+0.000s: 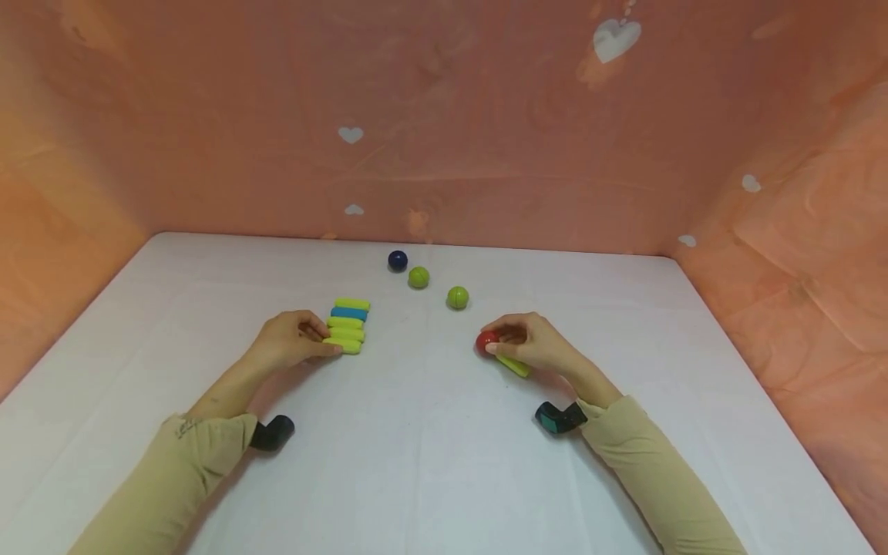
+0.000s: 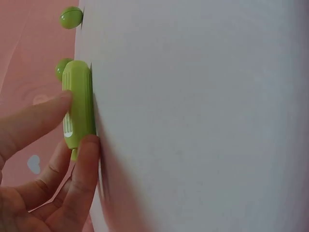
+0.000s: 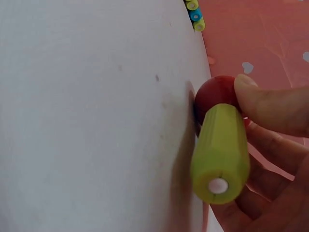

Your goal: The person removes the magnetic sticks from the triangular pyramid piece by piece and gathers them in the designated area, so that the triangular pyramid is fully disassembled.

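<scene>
My left hand (image 1: 290,339) is at the left end of a row of several ribbed yellow-green sticks (image 1: 344,345) with one blue stick (image 1: 349,313) among them. Its thumb and fingers pinch the nearest yellow-green stick (image 2: 79,106), which lies on the table. On the right, my right hand (image 1: 533,341) pinches a red ball (image 1: 487,343) between thumb and fingers. Another yellow-green stick (image 3: 221,150) runs from the ball toward the right wrist camera, its round pale-tipped end facing it. Whether stick and ball are joined, I cannot tell.
Toward the back of the white table (image 1: 416,462) sit a dark blue ball (image 1: 398,261) and two green balls, one farther left (image 1: 418,277) and one nearer (image 1: 458,297). Orange-pink cloth (image 1: 444,154) with hearts hangs behind and at the sides. Black wrist devices (image 1: 274,433) protrude from both sleeves.
</scene>
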`<state>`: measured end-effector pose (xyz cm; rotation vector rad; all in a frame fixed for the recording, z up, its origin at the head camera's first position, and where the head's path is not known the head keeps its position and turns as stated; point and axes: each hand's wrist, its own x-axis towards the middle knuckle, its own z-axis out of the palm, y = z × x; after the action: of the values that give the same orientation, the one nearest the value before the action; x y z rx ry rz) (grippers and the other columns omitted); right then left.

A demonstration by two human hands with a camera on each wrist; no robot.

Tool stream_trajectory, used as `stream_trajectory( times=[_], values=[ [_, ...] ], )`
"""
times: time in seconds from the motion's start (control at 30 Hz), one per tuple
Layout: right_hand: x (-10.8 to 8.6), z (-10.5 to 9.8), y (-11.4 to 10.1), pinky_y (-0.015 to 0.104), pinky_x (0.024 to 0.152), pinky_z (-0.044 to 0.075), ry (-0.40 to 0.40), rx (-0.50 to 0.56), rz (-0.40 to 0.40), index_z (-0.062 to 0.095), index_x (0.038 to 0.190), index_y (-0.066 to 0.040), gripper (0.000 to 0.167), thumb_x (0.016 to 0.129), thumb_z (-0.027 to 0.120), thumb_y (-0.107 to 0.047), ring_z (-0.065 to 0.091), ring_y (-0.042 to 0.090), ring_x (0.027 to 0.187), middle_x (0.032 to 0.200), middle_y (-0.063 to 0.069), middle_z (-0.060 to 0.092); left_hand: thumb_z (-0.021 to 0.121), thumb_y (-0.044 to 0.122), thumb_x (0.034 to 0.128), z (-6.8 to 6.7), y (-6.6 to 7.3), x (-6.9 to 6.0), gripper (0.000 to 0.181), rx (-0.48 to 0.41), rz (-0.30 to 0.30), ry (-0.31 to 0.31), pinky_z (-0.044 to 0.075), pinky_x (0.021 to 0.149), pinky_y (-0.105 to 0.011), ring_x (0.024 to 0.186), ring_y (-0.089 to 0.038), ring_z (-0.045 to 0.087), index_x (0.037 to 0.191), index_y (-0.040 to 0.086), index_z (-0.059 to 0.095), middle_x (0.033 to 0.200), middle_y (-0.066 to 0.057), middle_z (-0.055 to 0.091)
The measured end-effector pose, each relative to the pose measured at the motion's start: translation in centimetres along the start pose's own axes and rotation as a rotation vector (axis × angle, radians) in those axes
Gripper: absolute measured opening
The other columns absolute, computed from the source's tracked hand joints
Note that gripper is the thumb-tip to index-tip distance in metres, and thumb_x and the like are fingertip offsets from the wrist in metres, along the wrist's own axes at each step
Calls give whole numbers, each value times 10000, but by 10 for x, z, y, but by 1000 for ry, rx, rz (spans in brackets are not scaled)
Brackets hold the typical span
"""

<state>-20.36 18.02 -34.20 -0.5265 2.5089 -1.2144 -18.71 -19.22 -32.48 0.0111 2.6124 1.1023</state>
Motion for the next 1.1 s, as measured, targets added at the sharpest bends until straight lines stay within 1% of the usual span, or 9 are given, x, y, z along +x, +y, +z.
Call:
stream_trajectory(
  times=[0.1,0.27,0.33,0.47,0.63,0.73,0.9,1.0,1.1],
  values=[
    [0,0,-1,317,864,498,4,-1,10,672,1135,-30,289,878,686,-159,619,189,941,1083,112,682,765,197,799,-2,0,-2,369,-10,9,0,510,644,-257,804,-178,600,1017,-48,596,963,-162,650],
    [-1,1,-2,315,869,497,9,-11,4,672,1141,-34,285,880,682,-148,615,190,946,1091,114,680,756,202,810,-6,2,-3,387,-87,4,16,536,635,-270,723,-125,622,1050,-51,588,946,-132,642],
    [-1,1,-2,321,873,498,13,-12,-4,673,1142,-35,285,879,683,-143,618,192,950,1098,113,682,746,213,822,-7,4,-2,396,-121,4,22,547,632,-276,707,-122,634,1075,-45,584,977,-132,637],
    [-1,2,-2,320,870,496,21,-6,-9,673,1146,-37,287,878,686,-137,619,188,947,1102,111,685,732,228,838,-6,7,2,399,-145,39,25,539,635,-271,742,-114,617,1097,-41,591,998,-130,642],
    [-1,3,1,317,871,503,18,11,-36,670,1156,-23,298,877,689,-125,631,196,957,1106,127,687,743,231,830,2,11,6,390,-169,86,20,517,658,-233,814,-112,568,1084,-40,622,968,-100,661],
    [-1,3,3,307,869,506,16,16,-52,669,1161,-19,305,875,691,-125,637,198,960,1110,131,688,750,234,819,7,14,8,385,-193,111,13,497,669,-214,804,-106,572,1071,-33,635,941,-79,669],
    [-1,4,2,292,851,502,19,14,-54,677,1161,-35,309,871,699,-138,635,180,937,1102,117,693,747,175,815,17,20,14,410,-295,135,-49,526,700,-221,763,-71,622,1108,-73,603,925,-52,661],
    [0,6,0,281,827,499,13,15,-60,679,1164,-41,313,868,701,-140,629,163,904,1072,107,700,740,151,815,25,24,17,421,-347,142,-90,546,688,-253,743,-101,643,1127,-89,588,918,-46,650],
    [4,10,-3,269,807,493,1,1,-79,679,1168,-46,318,867,702,-147,624,144,878,1044,98,706,750,174,807,34,31,20,413,-333,150,-104,537,664,-267,728,-138,646,1118,-60,610,901,-42,647]
  ],
)
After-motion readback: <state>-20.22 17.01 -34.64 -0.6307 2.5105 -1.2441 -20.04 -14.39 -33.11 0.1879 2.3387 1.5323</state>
